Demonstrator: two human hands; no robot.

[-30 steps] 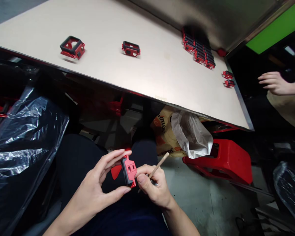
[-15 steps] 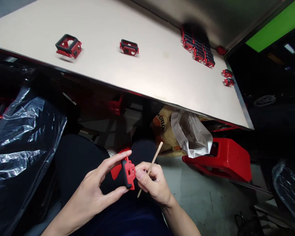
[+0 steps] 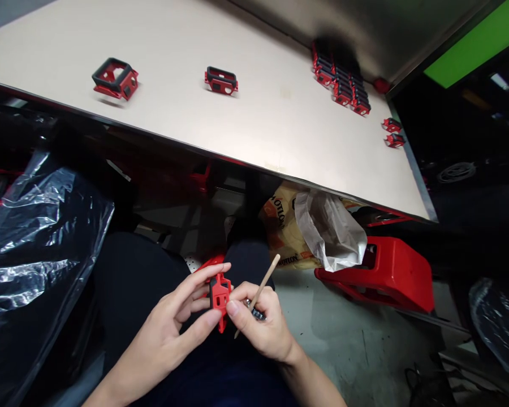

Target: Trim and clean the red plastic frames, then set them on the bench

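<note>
My left hand [image 3: 165, 325] grips a small red plastic frame [image 3: 221, 291] with a black rim, fingers on its upper end and thumb on its lower left side. It is held over my lap, its face with square holes turned up. Against the right edge of the frame press the thumb and fingertip of my right hand [image 3: 269, 330]. A thin wooden stick [image 3: 270, 270] lies slantwise through that same hand, its tip pointing down beside the frame. Small shiny metal pieces [image 3: 257, 312] show in the curled right fingers; their kind is too small to tell.
On the pale table [image 3: 165, 107] stand a larger red-black frame [image 3: 115, 79], a smaller one [image 3: 221, 81] and rows of several more [image 3: 343, 85]. Below its edge are a paper bag [image 3: 333, 232] and a red plastic stool [image 3: 401, 271]. Clear plastic sheeting [image 3: 46, 237] hangs at left.
The frame has turned in my left hand, showing more of its red face, and the left thumb has moved up onto it. Metal pieces in my right hand now show more.
</note>
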